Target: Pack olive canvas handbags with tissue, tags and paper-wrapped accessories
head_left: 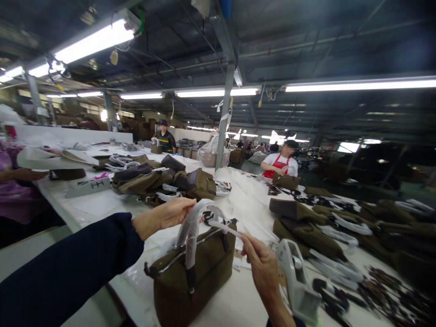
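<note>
An olive-brown handbag point(194, 281) stands on the table in front of me, its arched handles point(191, 236) wrapped in whitish film. At the top of the handles, my left hand point(172, 213) is closed on the wrapped handle, with the fingertips partly hidden behind it. A pale strip point(226, 228) runs from the handle to the right. Its end is pinched between the thumb and fingers of my right hand point(261, 261); whether it is tape or film I cannot tell. Just right of that hand sits a grey tape dispenser point(297, 277).
Piles of olive bags lie behind point(146, 179) and to the right point(303, 222). Dark straps point(384, 290) are heaped at the lower right. Co-workers stand across the table point(277, 165), further back point(165, 138) and at the left edge. A metal post point(225, 118) rises behind the table.
</note>
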A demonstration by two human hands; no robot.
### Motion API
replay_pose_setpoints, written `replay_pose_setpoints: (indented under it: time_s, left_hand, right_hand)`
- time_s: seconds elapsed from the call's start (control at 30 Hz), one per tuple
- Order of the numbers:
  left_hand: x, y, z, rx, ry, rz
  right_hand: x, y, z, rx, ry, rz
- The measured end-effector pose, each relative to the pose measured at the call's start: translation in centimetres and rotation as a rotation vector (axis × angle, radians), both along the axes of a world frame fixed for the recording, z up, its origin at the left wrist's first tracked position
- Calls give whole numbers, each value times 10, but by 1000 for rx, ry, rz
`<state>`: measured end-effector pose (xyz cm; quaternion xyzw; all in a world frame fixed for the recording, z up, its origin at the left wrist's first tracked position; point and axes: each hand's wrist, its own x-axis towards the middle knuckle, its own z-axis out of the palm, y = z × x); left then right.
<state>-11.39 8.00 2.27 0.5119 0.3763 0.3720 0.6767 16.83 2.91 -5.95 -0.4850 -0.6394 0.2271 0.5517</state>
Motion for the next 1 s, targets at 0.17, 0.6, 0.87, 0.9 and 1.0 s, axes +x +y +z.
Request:
replay_pose_setpoints:
  time_s: [0.17, 0.6, 0.87, 0.9, 1.0]
  left_hand:
    - [1, -2, -13, -69, 180, -31]
    - [7, 16, 11, 465, 353, 334]
    - [22, -3, 51, 458, 334, 334]
    - [24, -6, 51, 427, 289, 308]
    - [28, -15, 46, 356, 186, 240]
  right_hand:
    - [-23, 10, -5, 208, -143, 58]
    - [-52, 32, 33, 290, -26, 205]
    - [-78, 44, 78, -17, 440, 478]
    - [-79, 43, 80, -39, 472, 523]
    - [-77, 40, 81, -84, 517, 639]
